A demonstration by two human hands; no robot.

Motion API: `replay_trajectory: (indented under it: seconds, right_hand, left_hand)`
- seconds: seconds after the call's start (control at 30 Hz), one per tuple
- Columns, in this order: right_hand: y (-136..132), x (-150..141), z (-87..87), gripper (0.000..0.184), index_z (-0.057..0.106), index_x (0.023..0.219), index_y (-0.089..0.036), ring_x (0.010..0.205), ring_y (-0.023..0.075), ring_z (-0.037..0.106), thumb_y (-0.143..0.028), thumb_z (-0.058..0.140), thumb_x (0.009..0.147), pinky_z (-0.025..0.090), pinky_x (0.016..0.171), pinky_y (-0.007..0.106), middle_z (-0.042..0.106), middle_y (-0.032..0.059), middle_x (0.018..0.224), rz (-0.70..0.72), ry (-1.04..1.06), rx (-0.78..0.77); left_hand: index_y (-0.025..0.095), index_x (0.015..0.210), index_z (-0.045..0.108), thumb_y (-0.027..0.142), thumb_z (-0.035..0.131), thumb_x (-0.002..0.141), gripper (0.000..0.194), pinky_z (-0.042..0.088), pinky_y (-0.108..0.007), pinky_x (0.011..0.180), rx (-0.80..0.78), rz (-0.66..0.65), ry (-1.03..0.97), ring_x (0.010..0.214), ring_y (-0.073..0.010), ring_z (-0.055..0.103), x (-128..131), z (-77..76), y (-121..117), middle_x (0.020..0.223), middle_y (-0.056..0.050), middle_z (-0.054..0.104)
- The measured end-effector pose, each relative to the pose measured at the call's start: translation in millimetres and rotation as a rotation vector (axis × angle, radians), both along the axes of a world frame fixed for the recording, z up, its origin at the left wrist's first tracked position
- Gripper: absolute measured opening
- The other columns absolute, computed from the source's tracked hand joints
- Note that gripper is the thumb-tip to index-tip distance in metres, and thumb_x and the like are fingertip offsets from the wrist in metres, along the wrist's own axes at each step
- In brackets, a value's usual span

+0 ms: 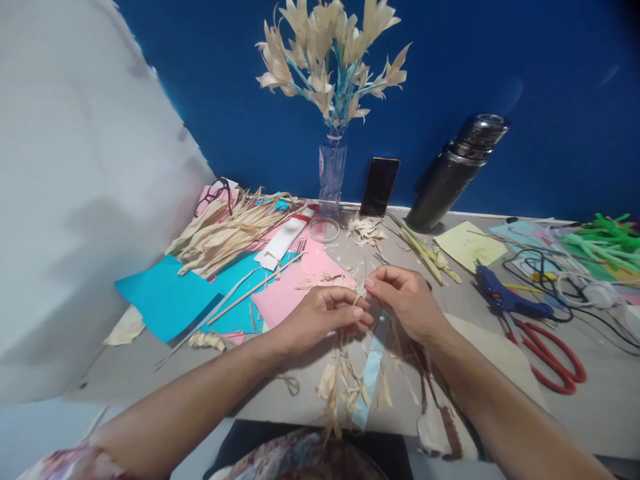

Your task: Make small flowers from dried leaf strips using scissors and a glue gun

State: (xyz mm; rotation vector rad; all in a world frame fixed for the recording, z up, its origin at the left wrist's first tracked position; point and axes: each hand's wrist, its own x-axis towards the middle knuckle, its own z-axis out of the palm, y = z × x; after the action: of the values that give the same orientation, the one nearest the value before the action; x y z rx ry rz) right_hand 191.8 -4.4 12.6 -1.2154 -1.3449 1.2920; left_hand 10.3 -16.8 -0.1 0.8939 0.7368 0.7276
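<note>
My left hand (pixel 333 310) and my right hand (pixel 407 300) meet over the middle of the table. Between their fingertips is a thin, pale strip of dried husk (pixel 361 292), pinched from both sides. Its far end is too fine to make out. Below my left hand, shredded husk pieces (pixel 330 387) spread toward the table's front edge; whether they join the pinched strip I cannot tell. A light blue paper strip (pixel 373 373) lies beside them. Pink paper (pixel 280 297) with husk scraps on it is just left of my hands.
Dried husks (pixel 235 227) and blue paper (pixel 160 297) cover the left side. Husk flowers (pixel 330 40) stand in a clear bottle (pixel 331 170) at the back, near a phone (pixel 380 187) and a tilted-looking flask (pixel 455 177). A glue gun (pixel 510 293) and red-handled scissors (pixel 555 357) lie right.
</note>
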Motion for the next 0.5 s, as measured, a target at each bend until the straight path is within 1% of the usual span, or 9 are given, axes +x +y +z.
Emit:
replay_trajectory:
  seconds: [0.1, 0.2, 0.23, 0.27, 0.3, 0.37, 0.43, 0.47, 0.5]
  right_hand:
    - [-4, -4, 0.0, 0.025, 0.065, 0.067, -0.017, 0.057, 0.0131, 0.057, -0.038, 0.074, 0.078, 0.044, 0.057, 0.025, 0.066, 0.0005, 0.062, 0.097, 0.004, -0.015]
    - [-5, 2, 0.4, 0.026, 0.064, 0.067, -0.017, 0.056, 0.0119, 0.057, -0.037, 0.075, 0.079, 0.043, 0.057, 0.024, 0.065, 0.0000, 0.062, 0.170, 0.065, -0.034]
    - [-5, 6, 0.8, 0.027, 0.064, 0.066, -0.017, 0.055, 0.0111, 0.055, -0.037, 0.076, 0.079, 0.042, 0.056, 0.023, 0.064, -0.0005, 0.061, 0.217, 0.107, -0.036]
    - [-5, 11, 1.1, 0.027, 0.064, 0.066, -0.017, 0.053, 0.0106, 0.053, -0.037, 0.076, 0.079, 0.041, 0.054, 0.023, 0.063, -0.0007, 0.059, 0.303, 0.154, -0.038]
    - [-4, 16, 1.5, 0.028, 0.065, 0.066, -0.017, 0.052, 0.0105, 0.053, -0.038, 0.077, 0.079, 0.041, 0.053, 0.022, 0.062, -0.0005, 0.058, 0.436, 0.209, -0.041]
    - [-5, 24, 1.9, 0.032, 0.068, 0.064, -0.017, 0.049, 0.0112, 0.054, -0.045, 0.079, 0.077, 0.043, 0.053, 0.023, 0.063, 0.0013, 0.056, 0.827, 0.307, -0.038]
    - [-6, 30, 1.2, 0.039, 0.069, 0.059, -0.018, 0.048, 0.0115, 0.056, -0.052, 0.079, 0.076, 0.045, 0.054, 0.023, 0.063, 0.0033, 0.053, 1.195, 0.403, 0.020]
    - [-6, 33, 0.6, 0.043, 0.069, 0.057, -0.018, 0.047, 0.0112, 0.057, -0.056, 0.078, 0.075, 0.046, 0.055, 0.022, 0.063, 0.0040, 0.052, 1.303, 0.447, 0.061]
    - [-5, 36, 0.1, 0.046, 0.067, 0.054, -0.019, 0.047, 0.0108, 0.057, -0.058, 0.077, 0.075, 0.046, 0.055, 0.021, 0.062, 0.0040, 0.050, 1.344, 0.482, 0.096]
  left_hand:
    - [0.010, 0.081, 0.071, 0.030, 0.080, 0.077, 0.022, 0.052, -0.026, 0.065, 0.074, 0.117, 0.031, 0.066, -0.0148, 0.068, 0, 3.7, 1, 0.077, -0.010, 0.073]
    - [0.010, 0.073, 0.069, 0.029, 0.076, 0.079, 0.021, 0.052, -0.025, 0.060, 0.024, 0.185, 0.020, 0.059, -0.0145, 0.066, -2, 4.8, 7, 0.067, -0.009, 0.071]
    - [0.010, 0.073, 0.068, 0.027, 0.075, 0.079, 0.020, 0.052, -0.024, 0.060, -0.003, 0.206, 0.002, 0.059, -0.0146, 0.066, -3, 4.9, 9, 0.067, -0.009, 0.070]
    - [0.010, 0.073, 0.068, 0.026, 0.074, 0.079, 0.018, 0.052, -0.024, 0.059, -0.027, 0.232, -0.021, 0.058, -0.0144, 0.066, -4, 4.8, 12, 0.067, -0.009, 0.070]
    - [0.010, 0.073, 0.067, 0.024, 0.073, 0.078, 0.016, 0.053, -0.024, 0.058, -0.052, 0.263, -0.047, 0.058, -0.0141, 0.066, -6, 4.6, 15, 0.067, -0.008, 0.070]
    - [0.011, 0.073, 0.065, 0.023, 0.072, 0.078, 0.014, 0.053, -0.025, 0.055, -0.105, 0.328, -0.086, 0.056, -0.0135, 0.064, -11, 3.4, 22, 0.068, -0.006, 0.068]
    - [0.012, 0.073, 0.064, 0.022, 0.072, 0.078, 0.013, 0.053, -0.026, 0.052, -0.133, 0.379, -0.100, 0.055, -0.0135, 0.062, -15, 1.4, 27, 0.068, -0.005, 0.066]
    - [0.013, 0.074, 0.064, 0.022, 0.072, 0.079, 0.013, 0.053, -0.027, 0.052, -0.143, 0.383, -0.103, 0.055, -0.0138, 0.061, -16, 0.4, 29, 0.069, -0.005, 0.066]
    - [0.013, 0.075, 0.065, 0.022, 0.072, 0.079, 0.013, 0.053, -0.027, 0.052, -0.147, 0.378, -0.106, 0.055, -0.0139, 0.061, -18, -0.4, 30, 0.071, -0.005, 0.066]
